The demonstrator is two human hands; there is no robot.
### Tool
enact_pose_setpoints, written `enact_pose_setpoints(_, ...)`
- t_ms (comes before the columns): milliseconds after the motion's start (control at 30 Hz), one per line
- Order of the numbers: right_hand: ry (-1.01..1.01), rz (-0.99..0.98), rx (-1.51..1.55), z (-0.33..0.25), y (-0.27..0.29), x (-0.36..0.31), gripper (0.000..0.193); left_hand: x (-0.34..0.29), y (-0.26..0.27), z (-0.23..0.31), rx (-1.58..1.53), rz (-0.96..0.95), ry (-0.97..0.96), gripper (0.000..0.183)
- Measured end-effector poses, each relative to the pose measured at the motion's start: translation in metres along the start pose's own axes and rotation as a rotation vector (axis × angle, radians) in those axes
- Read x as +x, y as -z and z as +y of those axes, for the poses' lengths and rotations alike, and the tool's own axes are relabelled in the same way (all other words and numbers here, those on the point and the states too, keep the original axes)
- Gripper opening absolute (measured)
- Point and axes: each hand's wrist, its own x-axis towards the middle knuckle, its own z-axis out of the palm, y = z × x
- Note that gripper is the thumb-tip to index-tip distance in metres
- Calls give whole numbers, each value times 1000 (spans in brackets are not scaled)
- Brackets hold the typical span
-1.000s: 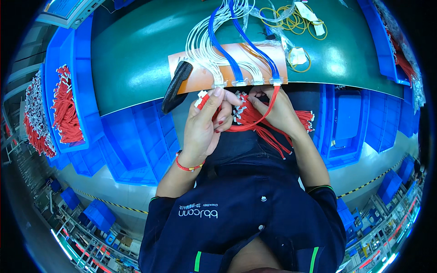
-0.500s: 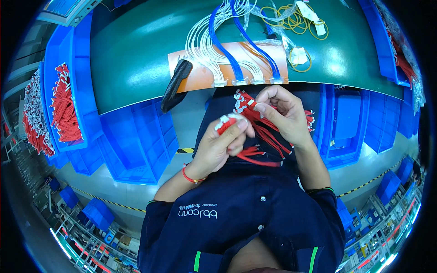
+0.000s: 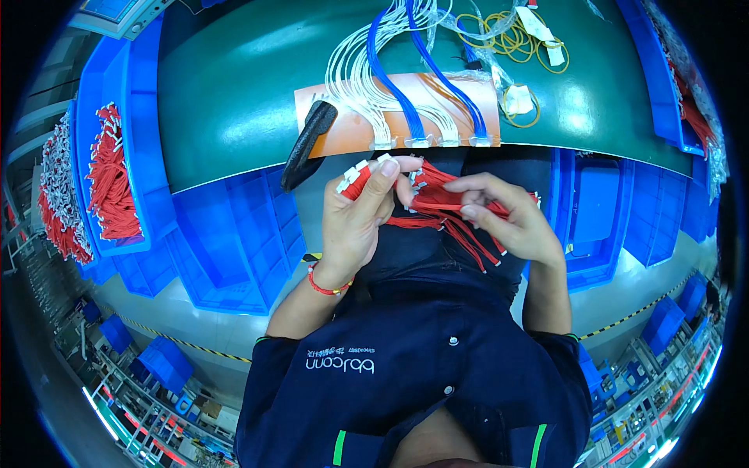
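Note:
My left hand [image 3: 357,222] is closed around a small bundle of red cables [image 3: 354,186], whose white connector ends stick out past the thumb. Across my lap lies a loose pile of red cables [image 3: 434,178] with white connectors at the near-table end. My right hand [image 3: 515,222] is closed over that pile, with red cable running between thumb and fingers; exactly how many strands it grips is hidden. The left fingertips sit just beside the pile's connector ends.
In front is a green table [image 3: 234,93] with an orange board [image 3: 343,132] carrying white and blue wires. A black padded bar [image 3: 309,144] juts over its edge. Yellow rubber bands [image 3: 511,43] lie farther back. Blue bins [image 3: 226,242] flank me; the left one holds red cables [image 3: 113,183].
My left hand has risen toward the table edge with its bundle, turning its connectors up and left. The right hand has shifted right and down, along the cables.

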Motion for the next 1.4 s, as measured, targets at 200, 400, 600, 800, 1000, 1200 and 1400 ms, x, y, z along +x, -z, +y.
enact_pose_setpoints(200, -108, 198, 394, 21, 29, -20, 12, 2, 5, 3, -36, 22, 31, 34)
enact_pose_setpoints(400, 159, 181, 687, 26, 16, -11, 18, 2, 1, 8, -1, 45, 31, 33)
enact_pose_setpoints(600, 113, 144, 537, 11, -6, 5, 23, 3, 1, 10, -14, 50, 56, 31)
enact_pose_setpoints(800, 47, 197, 448, -6, -17, 19, 32, 4, -3, 10, -75, 81, 33, 30)
enact_pose_setpoints(1000, 56, 325, 365, -9, -15, 27, 35, 8, 10, 15, 2, -56, 74, 35)
enact_pose_setpoints(1200, 38, 314, 390, -11, -15, 29, 33, 0, 13, 21, 7, -55, 108, 40)
enact_pose_setpoints(1400, 19, 294, 492, -11, -14, 30, 32, -7, 19, 15, 20, -33, 155, 42)
